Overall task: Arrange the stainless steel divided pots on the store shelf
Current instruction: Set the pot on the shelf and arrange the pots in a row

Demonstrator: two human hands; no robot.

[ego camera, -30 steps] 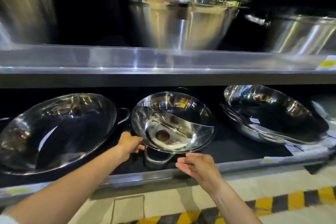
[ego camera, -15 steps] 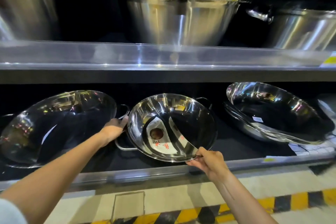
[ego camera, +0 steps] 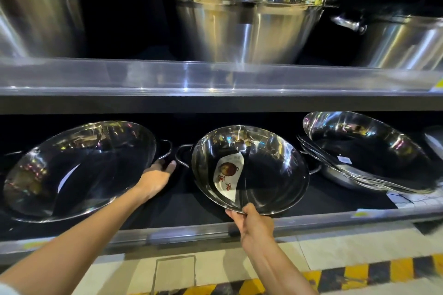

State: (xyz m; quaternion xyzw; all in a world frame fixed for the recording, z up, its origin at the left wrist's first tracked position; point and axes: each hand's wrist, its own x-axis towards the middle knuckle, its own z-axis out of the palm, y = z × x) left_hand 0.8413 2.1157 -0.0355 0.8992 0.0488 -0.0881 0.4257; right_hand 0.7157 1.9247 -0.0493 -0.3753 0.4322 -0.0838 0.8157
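Observation:
A shiny divided pot (ego camera: 271, 172) with a white label inside leans tilted in the middle of the lower shelf (ego camera: 191, 229). My right hand (ego camera: 254, 221) pinches its front rim. My left hand (ego camera: 155, 177) reaches into the gap between this pot's left handle and the right handle of a larger divided pot (ego camera: 76, 170) leaning at the left; its fingers are spread and I cannot tell whether they touch a handle. A stack of similar pots (ego camera: 366, 151) leans at the right.
The upper shelf (ego camera: 215, 76) carries tall steel stockpots (ego camera: 247, 19), with more at the left (ego camera: 36, 12) and right (ego camera: 402, 40). A clear plastic lip runs along both shelf fronts. Below lies tiled floor with a yellow-and-black hazard stripe (ego camera: 335, 275).
The middle pot has been turned and shifted right, its handles now pointing left and right. My right hand moved to its front rim, and my left hand has come off the pot.

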